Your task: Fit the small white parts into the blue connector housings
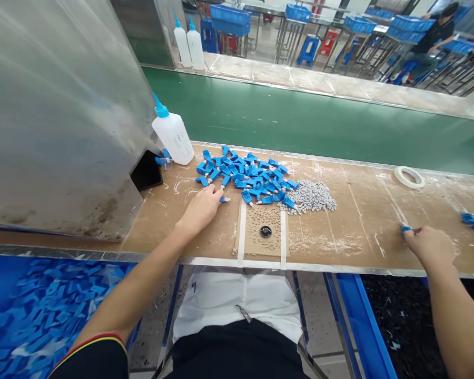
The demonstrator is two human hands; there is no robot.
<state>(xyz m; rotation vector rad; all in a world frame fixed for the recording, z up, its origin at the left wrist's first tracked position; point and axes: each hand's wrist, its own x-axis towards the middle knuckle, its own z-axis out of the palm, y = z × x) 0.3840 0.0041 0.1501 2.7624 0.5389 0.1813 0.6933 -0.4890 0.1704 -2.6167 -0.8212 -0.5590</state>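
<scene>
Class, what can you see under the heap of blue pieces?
Brown worktop shows around the heap of blue pieces, and small grey pellets meet its right edge. What lies beneath its piled middle is hidden.

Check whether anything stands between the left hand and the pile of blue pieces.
Nothing visible does: the left hand is at the near left edge of the blue pieces. The nearest white bottle stands farther back, off to the left.
</scene>
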